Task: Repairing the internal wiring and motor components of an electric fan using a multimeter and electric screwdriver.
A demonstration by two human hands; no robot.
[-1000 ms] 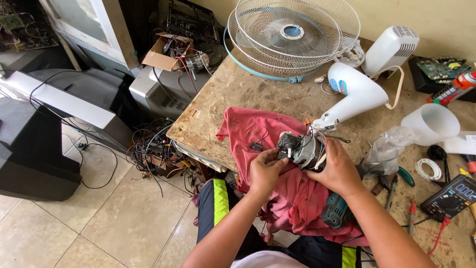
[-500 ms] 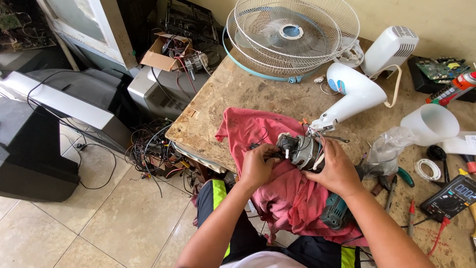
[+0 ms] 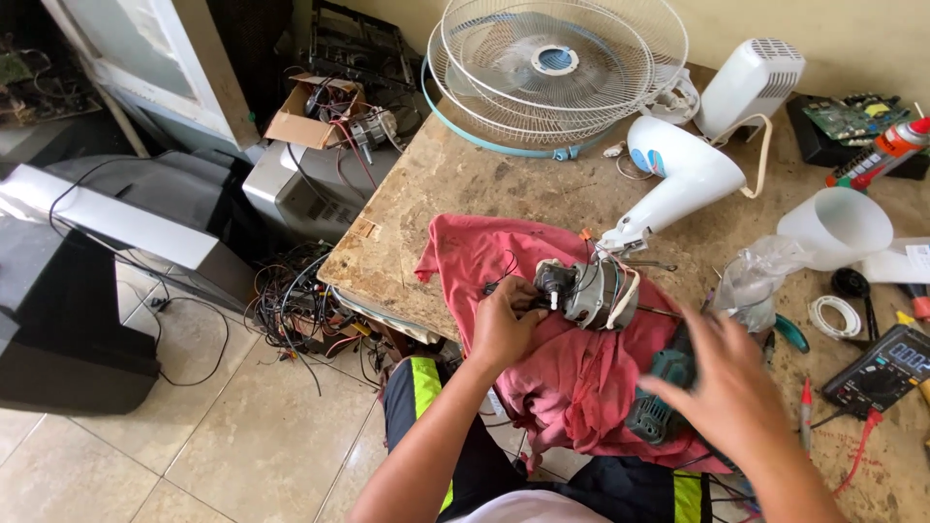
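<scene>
Fan motor (image 3: pixel 593 291) at left hand's (image 3: pixel 504 324) fingertips, right hand (image 3: pixel 731 387) apart.

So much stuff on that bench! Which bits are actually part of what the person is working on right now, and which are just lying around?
In hand:
- fan motor, gripped by the left hand
- red cloth under it
- right hand, open, lifted off the motor

Lying about:
- fan grilles
- white fan housing
- multimeter
- spray can
- plastic funnel
- cable tangle

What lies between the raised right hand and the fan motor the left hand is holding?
In the head view, only the red cloth and the top of a teal power tool lie between the right hand and the fan motor; the left hand grips the motor's other side.
</scene>
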